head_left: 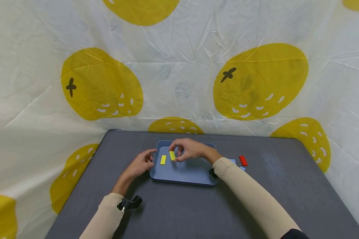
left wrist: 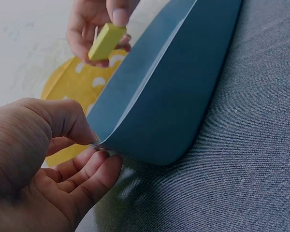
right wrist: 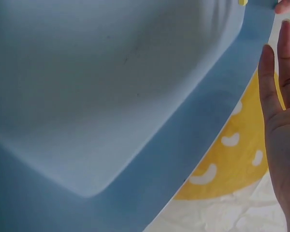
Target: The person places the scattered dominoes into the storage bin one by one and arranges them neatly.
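Observation:
A shallow blue tray (head_left: 185, 174) sits on the dark table. My left hand (head_left: 140, 165) is at its left side; in the left wrist view, thumb and fingers pinch the tray's rim (left wrist: 135, 106). Over the left part of the tray, my right hand (head_left: 191, 148) holds a yellow rectangular block (head_left: 172, 155) between thumb and fingers. That block (left wrist: 107, 42) appears tilted in the left wrist view. A second yellow block (head_left: 163, 160) lies inside the tray, left of the held one. The right wrist view shows part of my right hand (right wrist: 285, 111) beside the tray, its grip out of frame.
Right of the tray, a red block (head_left: 243, 160) lies on the table (head_left: 179, 212), with light blue pieces (head_left: 242, 168) partly hidden behind the right sleeve (head_left: 251, 192). A white cloth (head_left: 179, 83) with yellow fruit shapes hangs behind the table.

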Available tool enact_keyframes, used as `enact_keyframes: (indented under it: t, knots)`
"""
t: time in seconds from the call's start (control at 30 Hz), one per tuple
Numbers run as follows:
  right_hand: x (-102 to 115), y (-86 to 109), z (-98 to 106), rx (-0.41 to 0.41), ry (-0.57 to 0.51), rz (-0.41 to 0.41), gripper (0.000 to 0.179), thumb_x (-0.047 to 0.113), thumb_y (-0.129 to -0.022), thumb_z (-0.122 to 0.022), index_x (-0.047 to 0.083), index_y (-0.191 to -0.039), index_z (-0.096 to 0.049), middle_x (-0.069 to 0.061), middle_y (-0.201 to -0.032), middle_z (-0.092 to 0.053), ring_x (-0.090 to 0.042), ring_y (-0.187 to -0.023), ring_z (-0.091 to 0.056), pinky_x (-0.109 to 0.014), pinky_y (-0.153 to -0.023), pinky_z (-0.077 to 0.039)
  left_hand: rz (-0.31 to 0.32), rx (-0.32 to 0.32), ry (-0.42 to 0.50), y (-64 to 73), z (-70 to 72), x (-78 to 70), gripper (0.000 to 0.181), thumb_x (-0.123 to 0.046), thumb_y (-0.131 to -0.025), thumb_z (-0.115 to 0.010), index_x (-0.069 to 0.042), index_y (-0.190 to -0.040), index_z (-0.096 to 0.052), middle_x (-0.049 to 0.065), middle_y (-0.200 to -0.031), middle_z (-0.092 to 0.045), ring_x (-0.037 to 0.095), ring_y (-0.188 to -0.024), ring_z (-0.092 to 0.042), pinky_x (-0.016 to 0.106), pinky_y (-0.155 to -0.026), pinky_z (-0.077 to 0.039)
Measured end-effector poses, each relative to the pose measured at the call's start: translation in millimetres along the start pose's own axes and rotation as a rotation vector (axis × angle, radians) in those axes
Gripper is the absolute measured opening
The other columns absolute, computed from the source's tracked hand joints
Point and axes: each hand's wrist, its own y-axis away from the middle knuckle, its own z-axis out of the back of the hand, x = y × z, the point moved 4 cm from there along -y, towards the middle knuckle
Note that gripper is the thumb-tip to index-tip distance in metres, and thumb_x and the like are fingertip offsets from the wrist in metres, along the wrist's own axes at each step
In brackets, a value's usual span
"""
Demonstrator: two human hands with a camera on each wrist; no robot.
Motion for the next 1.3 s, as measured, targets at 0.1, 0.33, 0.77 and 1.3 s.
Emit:
enact_keyframes:
  t: [0.1,0.33,0.77,1.3]
  knots:
    - [-2,-6.8,-3,0.016,0.018,-0.001,0.048,0.025,-0.088,-0.08,0.006,-0.129,-0.064,0.001,-0.121,-0.064,-0.015,-0.084,-0.063,-0.029,-0.08,-0.054,-0.002,-0.004,-0.009,-0.3,0.4,-0.9,0.063,0.005,-0.089,-0.06,-0.003,-0.149,-0.048,0.011,-0.1,-0.052,0.022,-0.078,-0.053,0.035,-0.065,-0.051]
    - [-14,-20.0,-11,0.046,0.059,-0.033,0.043,0.021,-0.087,-0.08,0.007,-0.124,-0.065,-0.003,-0.119,-0.064,-0.013,-0.075,-0.061,-0.025,-0.07,-0.053,-0.021,0.007,-0.022,-0.7,0.3,-3.0,0.063,0.005,-0.088,-0.06,-0.003,-0.15,-0.048,0.011,-0.098,-0.052,0.022,-0.075,-0.052,0.032,-0.062,-0.049]
    - [-17,-34.2,-21,0.065,0.331,-0.152,0.036,0.032,-0.086,-0.08,0.018,-0.116,-0.068,0.004,-0.11,-0.063,-0.01,-0.095,-0.056,-0.03,-0.087,-0.049,-0.032,0.011,-0.001,-2.6,-0.1,-3.5,0.062,0.006,-0.089,-0.06,-0.002,-0.149,-0.047,0.011,-0.097,-0.051,0.022,-0.075,-0.052,0.032,-0.061,-0.049]
    - [-12,-43.0,-30,0.054,0.486,-0.222,0.041,0.042,-0.085,-0.08,0.021,-0.117,-0.066,0.006,-0.107,-0.059,-0.008,-0.094,-0.056,-0.031,-0.085,-0.05,-0.031,0.009,-0.009,0.3,-0.6,-9.9,0.061,0.008,-0.09,-0.059,0.002,-0.149,-0.045,0.021,-0.102,-0.052,0.022,-0.076,-0.05,0.04,-0.064,-0.05]
